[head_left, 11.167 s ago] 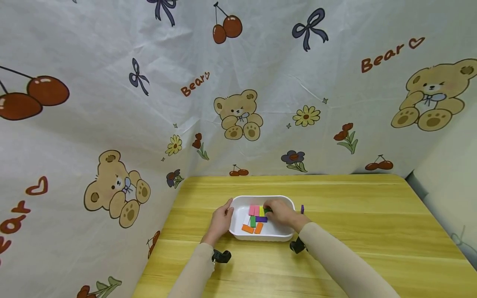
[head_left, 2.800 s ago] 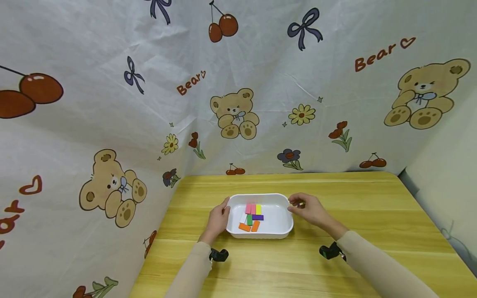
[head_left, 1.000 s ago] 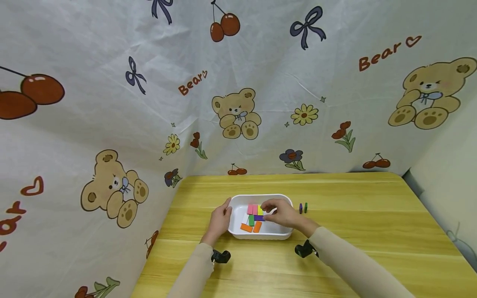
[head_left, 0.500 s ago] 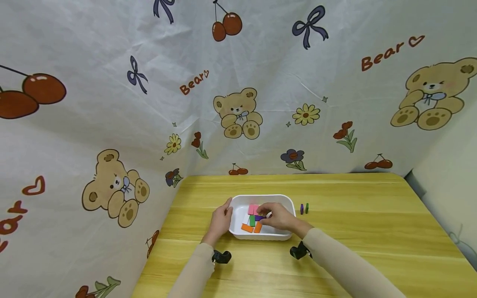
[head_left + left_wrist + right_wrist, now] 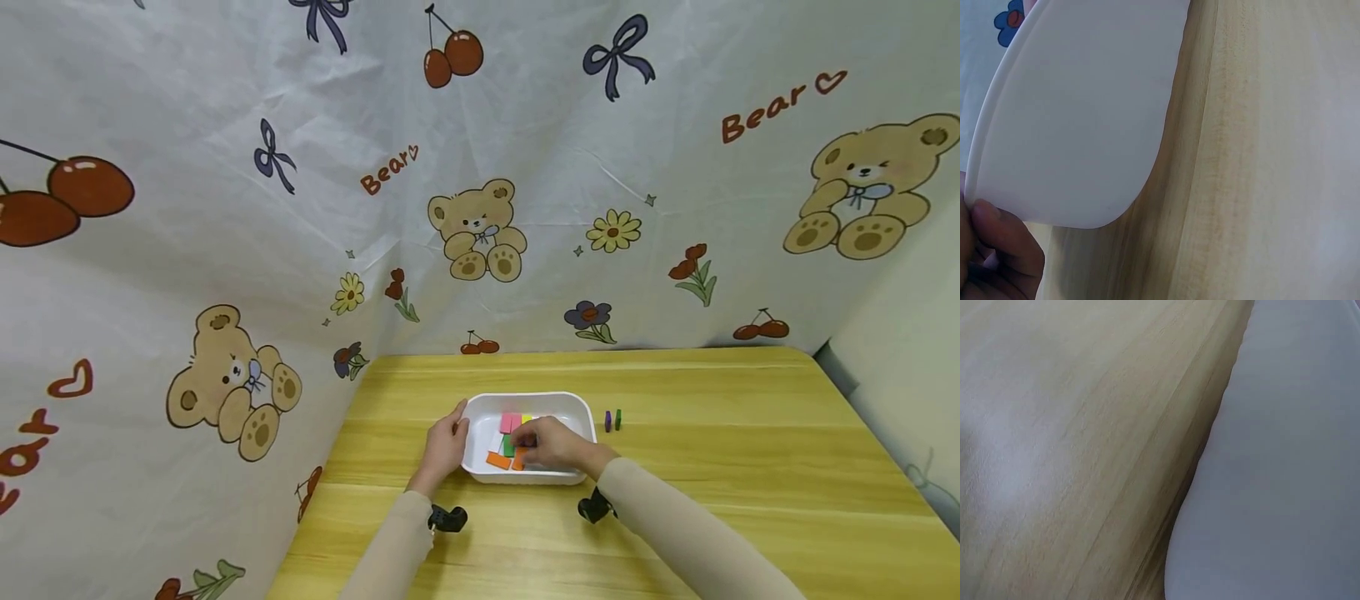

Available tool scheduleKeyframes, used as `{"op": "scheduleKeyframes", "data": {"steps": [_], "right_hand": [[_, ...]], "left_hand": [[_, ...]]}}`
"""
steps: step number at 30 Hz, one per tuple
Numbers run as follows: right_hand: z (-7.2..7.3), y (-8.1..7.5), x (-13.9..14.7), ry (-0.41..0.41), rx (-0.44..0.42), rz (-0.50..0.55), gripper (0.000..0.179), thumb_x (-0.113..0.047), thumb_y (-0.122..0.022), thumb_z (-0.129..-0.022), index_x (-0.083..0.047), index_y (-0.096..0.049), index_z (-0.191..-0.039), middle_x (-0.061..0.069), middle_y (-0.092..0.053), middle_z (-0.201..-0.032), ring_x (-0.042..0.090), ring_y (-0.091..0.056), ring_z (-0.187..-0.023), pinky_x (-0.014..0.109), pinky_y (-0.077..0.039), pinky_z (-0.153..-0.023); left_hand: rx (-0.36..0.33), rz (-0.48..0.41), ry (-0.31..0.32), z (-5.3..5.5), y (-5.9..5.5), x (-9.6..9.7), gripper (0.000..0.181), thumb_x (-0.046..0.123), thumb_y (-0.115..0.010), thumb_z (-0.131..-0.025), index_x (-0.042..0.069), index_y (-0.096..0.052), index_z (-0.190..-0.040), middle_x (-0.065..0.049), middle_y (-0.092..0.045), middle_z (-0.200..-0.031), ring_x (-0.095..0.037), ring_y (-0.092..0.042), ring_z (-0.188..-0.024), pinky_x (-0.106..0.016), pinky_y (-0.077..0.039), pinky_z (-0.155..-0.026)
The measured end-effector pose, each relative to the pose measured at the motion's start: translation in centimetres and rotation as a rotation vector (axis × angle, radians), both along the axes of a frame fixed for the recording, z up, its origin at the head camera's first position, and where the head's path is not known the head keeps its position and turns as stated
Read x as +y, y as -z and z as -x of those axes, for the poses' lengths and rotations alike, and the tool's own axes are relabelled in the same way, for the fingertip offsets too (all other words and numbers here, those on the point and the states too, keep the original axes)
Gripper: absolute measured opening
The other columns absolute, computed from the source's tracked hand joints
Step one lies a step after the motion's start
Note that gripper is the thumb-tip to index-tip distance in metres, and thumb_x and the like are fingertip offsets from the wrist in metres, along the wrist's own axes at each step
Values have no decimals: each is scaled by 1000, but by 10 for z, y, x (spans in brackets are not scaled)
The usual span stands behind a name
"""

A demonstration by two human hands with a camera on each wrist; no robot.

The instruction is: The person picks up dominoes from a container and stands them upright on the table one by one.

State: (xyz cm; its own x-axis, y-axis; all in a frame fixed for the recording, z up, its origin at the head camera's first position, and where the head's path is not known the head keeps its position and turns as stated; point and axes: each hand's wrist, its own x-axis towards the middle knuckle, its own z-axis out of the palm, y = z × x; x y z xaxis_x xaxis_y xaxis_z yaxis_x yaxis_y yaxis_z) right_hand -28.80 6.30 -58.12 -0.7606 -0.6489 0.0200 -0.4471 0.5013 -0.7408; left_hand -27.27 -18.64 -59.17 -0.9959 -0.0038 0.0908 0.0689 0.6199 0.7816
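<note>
Touching the left hand [image 5: 446,442], the white tray [image 5: 525,479] looks like smooth plastic with a faint gloss; small blocks [image 5: 498,460] by the right hand's [image 5: 553,442] fingertips appear smooth and matt. Beneath both hands, the tabletop [image 5: 750,467] has softly shiny wood grain. Beyond them hangs wrinkled, mostly matt printed cloth [image 5: 532,125].

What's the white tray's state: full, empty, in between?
In between: the white tray holds pink pieces, orange pieces and a green piece, yet part of its floor is bare. The right hand hides part.
</note>
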Motion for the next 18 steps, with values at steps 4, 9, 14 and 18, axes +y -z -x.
{"op": "scheduleKeyframes", "data": {"steps": [4,9,14,18], "right_hand": [[0,1,1,-15,12,-17,23,-3,-80,-87,-4,-76,-110,5,-73,-99,16,-59,-89,30,-53,-83],[-1,1,1,-20,-17,-24,26,-3,-80,-87,-4,-76,-113,5,-75,-105,18,-61,-93,34,-55,-87],[-2,1,1,-32,-33,-51,29,-4,-80,-88,-4,-75,-116,6,-74,-111,20,-63,-95,37,-56,-91],[-2,1,2,-47,-24,-57,28,-5,-81,-87,-3,-74,-114,6,-74,-110,20,-64,-96,38,-57,-92]], "left_hand": [[-1,-4,0,-1,0,1,45,17,-52,-109,9,-51,-153,-19,-56,-150,-32,-58,-132,-49,-53,-105],[-7,-3,-9,-1,-1,1,45,18,-52,-109,9,-51,-152,-19,-57,-149,-32,-58,-132,-50,-52,-106],[-5,6,-6,-1,-2,2,45,18,-52,-109,9,-51,-153,-20,-60,-146,-29,-62,-117,-46,-56,-96],[-4,1,-2,-2,-2,2,45,17,-52,-109,8,-51,-153,-21,-59,-146,-28,-62,-120,-47,-56,-97]]}}
